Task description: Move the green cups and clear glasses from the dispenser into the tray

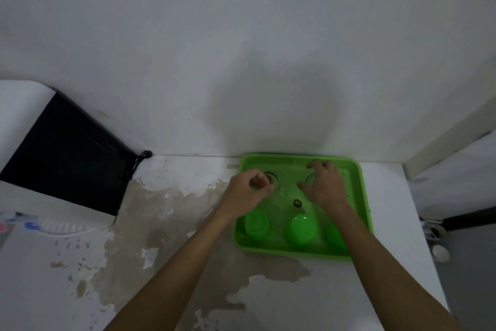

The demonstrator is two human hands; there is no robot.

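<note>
A green tray (359, 185) sits on the white counter against the wall. Three green cups stand upside down along its near side: left (256, 224), middle (300, 228), and right (335, 236), the last partly hidden by my right forearm. My left hand (248, 191) curls its fingers on a clear glass (271, 177) at the tray's back left. My right hand (323, 183) grips from above a second clear glass (310, 179) at the back. Between the hands I see faint traces of another clear glass (282, 191), hard to make out.
A white appliance with a black panel (67, 153) and a black cord (142, 159) stands at the left. The counter paint is peeled in brown patches (161, 223). The counter's right edge (418, 223) drops off just past the tray, with small items (440, 253) below.
</note>
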